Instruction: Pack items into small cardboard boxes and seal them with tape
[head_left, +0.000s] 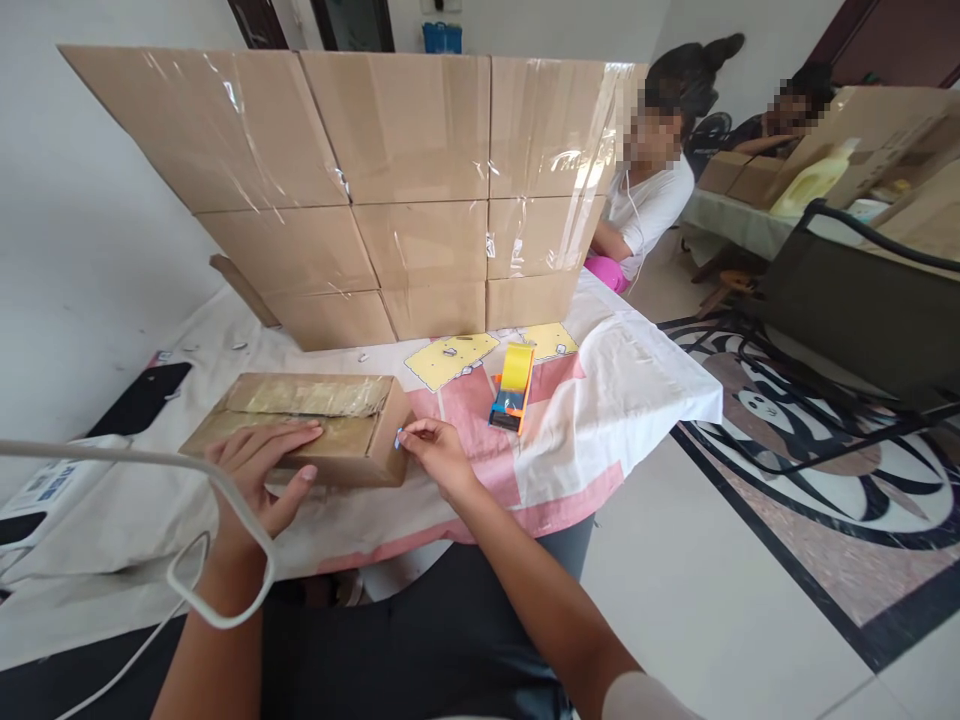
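Cloth-covered table (pixel 637 350), stacked boxes (pixel 420 200) beyond the fingers. Taped box (pixel 352 445) under left hand (pixel 262 465), thumb and fingers apart, palm side down on its top. Right hand (pixel 439 450) at box's right end, fingers pinched together on small blue scrap (pixel 398 438). Tape dispenser (pixel 512 390) right of those fingers, slightly farther out, untouched.

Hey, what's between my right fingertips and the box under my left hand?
In the head view, a small light-blue piece sits between your right hand and the box; it's too small to identify.
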